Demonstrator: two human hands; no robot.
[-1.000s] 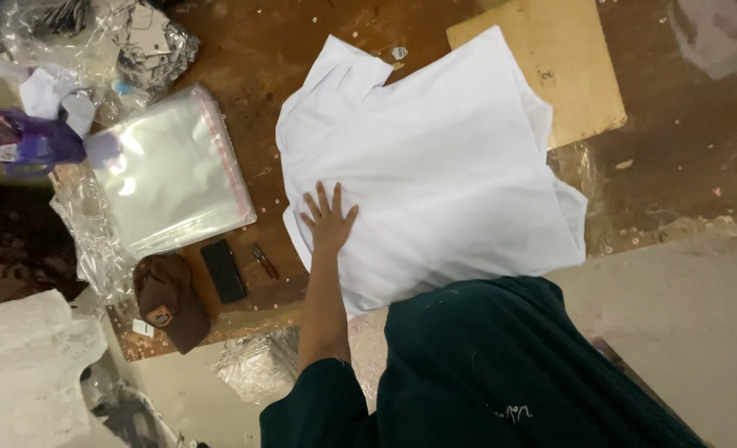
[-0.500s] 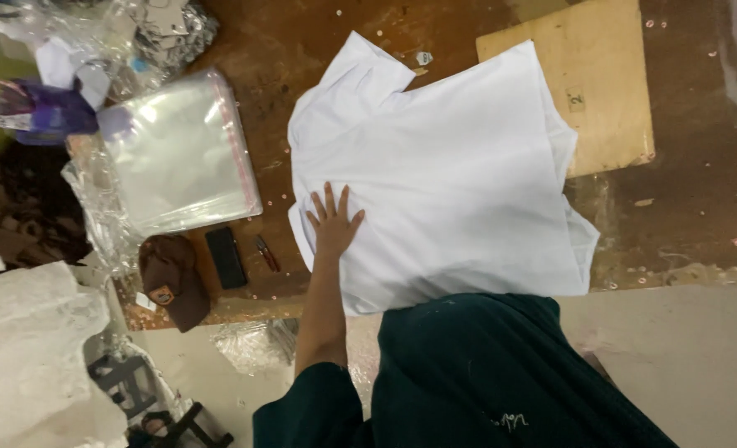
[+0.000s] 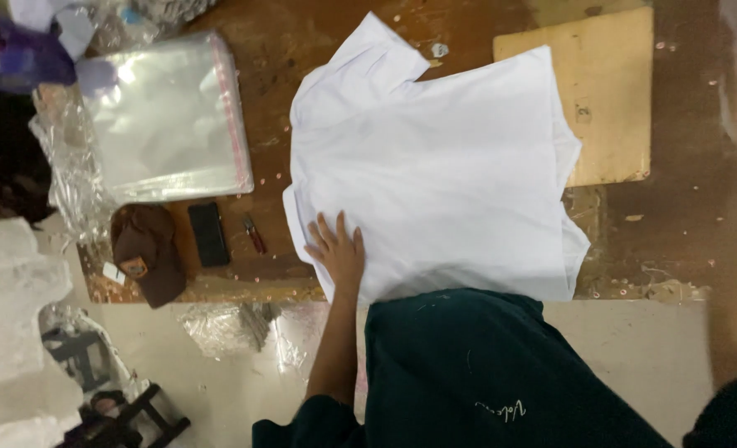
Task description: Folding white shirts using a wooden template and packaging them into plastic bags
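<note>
Already spread flat on surface [image 3: 319, 108]: white shirt [image 3: 435, 174]. Left hand [image 3: 337, 251] pressing edge, fingers splayed. Unfolded, unbagged; right hand unseen.

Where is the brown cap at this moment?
In the head view the brown cap lies at the lower left of the wooden table, near its edge, just left of a black phone and below the stack of clear plastic bags.

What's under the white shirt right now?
The white shirt lies flat on the brown wooden table, its right edge overlapping a tan board. The left hand presses on its lower left corner. Anything else beneath the cloth is covered and cannot be seen.
</note>
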